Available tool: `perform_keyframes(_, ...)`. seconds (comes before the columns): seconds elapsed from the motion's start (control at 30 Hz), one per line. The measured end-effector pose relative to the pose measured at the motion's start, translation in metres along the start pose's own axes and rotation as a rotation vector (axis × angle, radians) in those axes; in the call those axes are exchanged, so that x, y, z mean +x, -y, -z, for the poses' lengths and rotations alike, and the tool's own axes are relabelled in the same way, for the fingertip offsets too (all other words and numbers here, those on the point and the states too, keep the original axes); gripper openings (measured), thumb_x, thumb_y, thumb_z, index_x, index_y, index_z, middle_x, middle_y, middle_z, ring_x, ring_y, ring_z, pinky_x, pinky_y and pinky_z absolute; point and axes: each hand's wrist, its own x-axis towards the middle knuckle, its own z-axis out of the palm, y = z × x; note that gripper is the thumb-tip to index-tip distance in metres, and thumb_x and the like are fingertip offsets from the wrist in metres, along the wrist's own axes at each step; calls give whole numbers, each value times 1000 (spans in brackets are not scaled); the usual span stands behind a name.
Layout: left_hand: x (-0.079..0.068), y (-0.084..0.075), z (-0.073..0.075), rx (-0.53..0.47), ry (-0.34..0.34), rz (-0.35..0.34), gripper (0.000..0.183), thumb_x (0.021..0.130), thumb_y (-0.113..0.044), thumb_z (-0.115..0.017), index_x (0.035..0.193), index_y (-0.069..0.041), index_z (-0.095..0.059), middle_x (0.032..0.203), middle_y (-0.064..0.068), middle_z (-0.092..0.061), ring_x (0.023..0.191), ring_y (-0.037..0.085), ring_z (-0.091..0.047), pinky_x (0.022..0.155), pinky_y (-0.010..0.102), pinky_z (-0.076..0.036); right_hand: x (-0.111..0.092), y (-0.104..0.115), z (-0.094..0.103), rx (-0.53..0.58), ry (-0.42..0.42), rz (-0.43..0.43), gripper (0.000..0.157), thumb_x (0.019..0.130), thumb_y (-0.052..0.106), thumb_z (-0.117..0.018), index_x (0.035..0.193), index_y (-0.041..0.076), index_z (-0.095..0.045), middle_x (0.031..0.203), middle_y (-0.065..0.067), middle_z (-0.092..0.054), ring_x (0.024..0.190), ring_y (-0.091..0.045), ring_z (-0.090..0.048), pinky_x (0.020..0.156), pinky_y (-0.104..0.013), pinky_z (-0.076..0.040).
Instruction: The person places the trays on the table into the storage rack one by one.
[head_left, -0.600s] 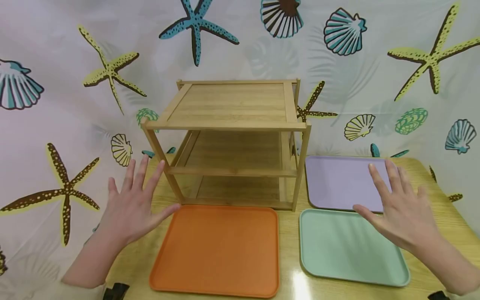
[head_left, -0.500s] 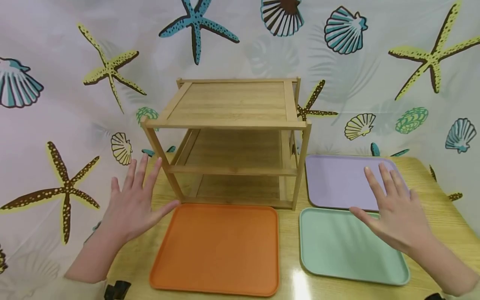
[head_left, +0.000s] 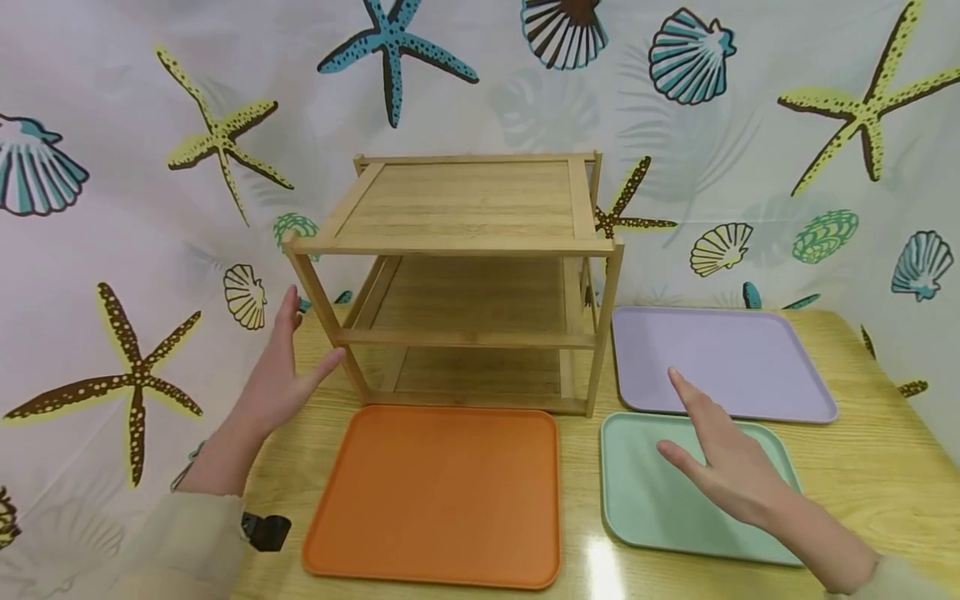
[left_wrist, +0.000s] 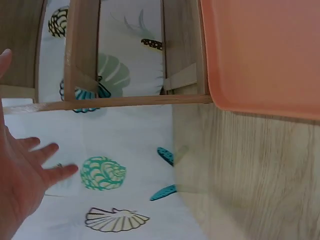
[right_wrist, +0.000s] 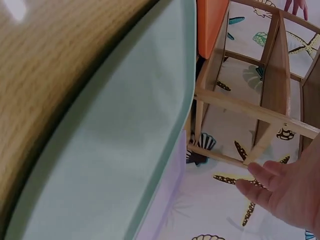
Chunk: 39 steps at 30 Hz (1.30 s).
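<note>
My left hand hovers at the left of a three-tier wooden shelf rack, fingers straight, thumb pointing at its front left post. In the left wrist view the left hand holds nothing. My right hand is over the green tray, palm turned inward and fingers extended. The right wrist view has the right hand near the rack's side, also holding nothing. An orange tray lies flat on the table in front of the rack. Behind the green tray lies a lavender tray.
The wooden table extends past the trays on the right. A white curtain printed with starfish and shells hangs behind and along both sides. A black strap piece sits at the left sleeve.
Both hands have turned from palms down to palms facing inward. The right hand has moved left, away from the lavender tray; the left sleeve has come further into view.
</note>
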Motion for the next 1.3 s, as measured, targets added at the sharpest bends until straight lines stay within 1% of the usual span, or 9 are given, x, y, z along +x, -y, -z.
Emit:
perform_keyframes(0.17, 15, 10, -6, -247, -19, -9, 89, 99, -23, -58, 155, -24, 12, 159, 20, -8, 140, 45, -19, 100, 71, -21, 4, 2, -16, 117, 36, 12, 73, 102, 33, -50, 158, 26, -3, 158, -10, -23, 137, -38, -31, 92, -67, -37)
perform_keyframes(0.3, 23, 11, -9, -355, -45, -7, 83, 101, -17, -54, 156, -19, 8, 154, 25, -19, 138, 45, -24, 103, 65, -25, 8, 6, -30, 244, 62, 50, 71, 103, 26, -49, 158, 24, -5, 156, -5, -27, 132, -31, -39, 91, -61, -42)
perform_keyframes(0.43, 33, 8, -13, -392, -102, -62, 71, 102, -12, -50, 156, -18, -5, 146, 24, -38, 131, 40, -40, 102, 43, -40, 13, 14, -44, 389, 111, 65, 70, 103, 22, -49, 157, 26, -6, 152, -7, -33, 125, -30, -46, 89, -45, -46)
perform_keyframes(0.53, 38, 6, -17, -402, -144, -103, 63, 104, -11, -45, 155, -22, -12, 138, 23, -48, 121, 32, -51, 94, 29, -45, 16, 20, -54, 465, 151, 66, 70, 103, 21, -50, 157, 24, -6, 149, -13, -36, 119, -31, -50, 82, -35, -49)
perform_keyframes(0.67, 40, 7, -20, -349, -204, -122, 55, 105, -11, -38, 154, -22, -17, 129, 22, -56, 112, 23, -60, 89, 24, -47, 18, 31, -69, 534, 221, 43, 70, 103, 22, -51, 156, 16, -8, 144, -21, -39, 113, -29, -53, 80, -32, -50)
perform_keyframes(0.83, 41, 11, -24, -215, -275, -131, 50, 105, -11, -38, 152, -19, -24, 114, 20, -64, 101, 28, -64, 83, 16, -46, 20, 40, -89, 548, 278, -19, 70, 101, 25, -54, 155, 9, -12, 136, -20, -46, 108, -26, -58, 83, -37, -50)
perform_keyframes(1.1, 42, 17, -30, -172, -269, -132, 49, 106, -13, -38, 152, -17, -24, 108, 18, -65, 97, 25, -65, 80, 14, -45, 26, 45, -110, 570, 291, -38, 69, 99, 23, -59, 149, -2, -20, 118, -18, -53, 91, -21, -65, 74, -34, -51)
perform_keyframes(1.2, 42, 17, -31, -171, -259, -127, 49, 106, -13, -38, 153, -17, -23, 108, 19, -64, 98, 27, -64, 83, 21, -48, 30, 47, -114, 566, 296, -51, 67, 97, 19, -62, 148, -3, -23, 112, -16, -53, 81, -17, -65, 66, -30, -51)
perform_keyframes(1.3, 42, 16, -32, -193, -252, -128, 50, 106, -12, -38, 153, -16, -22, 108, 22, -64, 99, 33, -64, 86, 39, -51, 34, 47, -119, 547, 292, -64, 63, 96, 17, -64, 145, -4, -29, 105, -13, -53, 68, -16, -62, 58, -29, -50)
